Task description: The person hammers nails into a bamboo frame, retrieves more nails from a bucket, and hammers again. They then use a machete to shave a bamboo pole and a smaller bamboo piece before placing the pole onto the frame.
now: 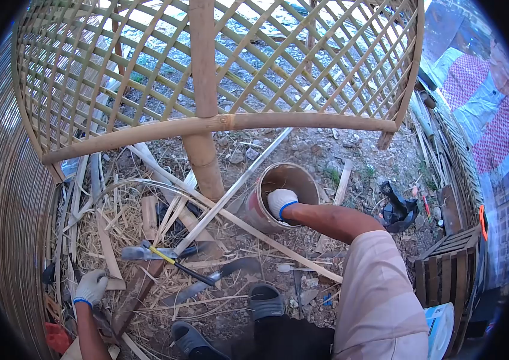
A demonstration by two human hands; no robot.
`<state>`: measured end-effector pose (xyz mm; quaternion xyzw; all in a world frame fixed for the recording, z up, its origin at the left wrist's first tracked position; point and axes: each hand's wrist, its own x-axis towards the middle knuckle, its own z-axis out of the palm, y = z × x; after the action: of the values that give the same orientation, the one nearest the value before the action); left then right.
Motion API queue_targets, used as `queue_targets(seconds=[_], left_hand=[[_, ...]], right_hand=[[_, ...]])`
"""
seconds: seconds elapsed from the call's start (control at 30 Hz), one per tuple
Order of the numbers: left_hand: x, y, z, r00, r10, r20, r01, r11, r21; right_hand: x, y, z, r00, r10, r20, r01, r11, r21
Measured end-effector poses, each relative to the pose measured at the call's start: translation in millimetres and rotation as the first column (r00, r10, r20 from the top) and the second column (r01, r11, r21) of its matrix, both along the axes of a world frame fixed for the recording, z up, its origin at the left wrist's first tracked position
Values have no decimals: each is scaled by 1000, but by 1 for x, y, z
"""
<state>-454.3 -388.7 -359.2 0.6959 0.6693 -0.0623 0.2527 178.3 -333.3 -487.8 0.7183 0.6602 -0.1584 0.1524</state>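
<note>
My right hand [281,203], in a white glove with a blue cuff, reaches into the open top of a worn bucket [256,207]. Its fingers are hidden inside, and whatever they touch cannot be made out. At the lower left, my left hand [90,287], gloved the same way, hangs over wood scraps beside a dark wooden block [138,294]. Its fingers curve downward, and it is unclear whether they hold anything. Between the hands lie a hammer [177,262] with a yellow and black handle and a wide machete blade [236,267].
A bamboo lattice panel [221,123] stands ahead on a thick post [204,165]. Long bamboo strips [266,237] cross the littered ground. A slatted crate [449,270] is at right, near a black plastic piece [399,210]. A rolled slat screen [8,210] borders the left.
</note>
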Motion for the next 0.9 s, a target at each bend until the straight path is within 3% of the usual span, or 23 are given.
queue_targets(seconds=[0.2, 0.23, 0.33, 0.37, 0.57, 0.7, 0.8, 0.9], left_hand=[[-56, -21, -19, 993, 108, -56, -110, 994, -27], [-53, -22, -12, 990, 82, -112, -86, 996, -34], [-47, -24, -2, 994, 90, -58, -91, 996, -16], [-35, -23, 10, 986, 125, -106, -133, 988, -78], [-62, -27, -26, 993, 63, -96, -69, 996, -61], [-46, -22, -16, 994, 82, -68, -87, 994, -62], [-34, -18, -10, 994, 73, -87, -81, 992, -93], [-25, -18, -11, 996, 55, -70, -61, 993, -99]], right_hand=[[18, 6, 6, 997, 81, -6, -81, 996, -41], [20, 7, 10, 996, 90, -17, -91, 995, -44], [31, 15, 21, 994, 77, -75, -81, 996, -44], [45, 20, 10, 984, 153, -87, -152, 988, 15], [46, 21, 43, 981, 169, -94, -173, 984, -35], [50, 21, 44, 968, 127, -219, -126, 992, 20], [47, 18, 37, 966, 250, -59, -254, 965, -59], [39, 10, 39, 972, 231, 37, -222, 962, -162]])
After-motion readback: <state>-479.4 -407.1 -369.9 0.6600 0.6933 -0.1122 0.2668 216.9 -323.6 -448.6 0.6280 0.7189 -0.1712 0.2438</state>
